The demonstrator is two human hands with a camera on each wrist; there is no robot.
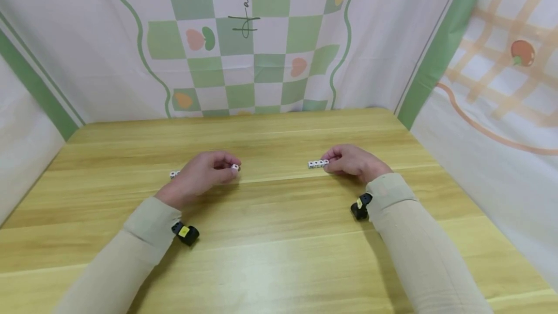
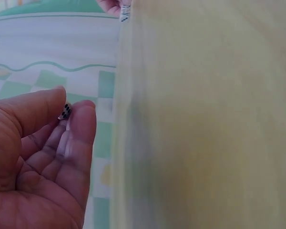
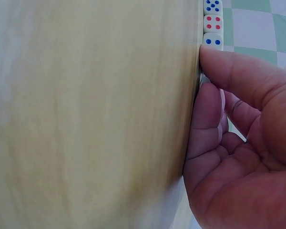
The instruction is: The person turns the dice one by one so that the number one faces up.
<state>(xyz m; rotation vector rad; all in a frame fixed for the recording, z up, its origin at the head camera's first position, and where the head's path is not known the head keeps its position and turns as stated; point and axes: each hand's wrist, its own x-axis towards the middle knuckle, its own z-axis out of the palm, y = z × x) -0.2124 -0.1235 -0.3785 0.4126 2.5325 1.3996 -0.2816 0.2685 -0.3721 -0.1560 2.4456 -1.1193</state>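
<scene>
My left hand point(image 1: 201, 174) pinches a single white die point(image 1: 235, 166) between thumb and forefinger, above the left middle of the table. Dark pips show on that die's face point(image 2: 65, 112) in the left wrist view. To the right, several white dice form a straight row point(image 1: 317, 164) on the table. At the right end of this row, my right hand point(image 1: 352, 161) pinches the end die with thumb and forefinger, mostly hiding it. Blue and red pips mark the row's side faces point(image 3: 213, 23) in the right wrist view. More dice point(image 1: 173, 174) lie partly hidden behind my left hand.
The wooden table point(image 1: 261, 236) has its far edge against a hanging cloth point(image 1: 270, 69) with green and white checks. Cloth also hangs along both sides. A small black camera point(image 1: 185, 233) is on the left wrist, another black camera point(image 1: 361, 206) on the right.
</scene>
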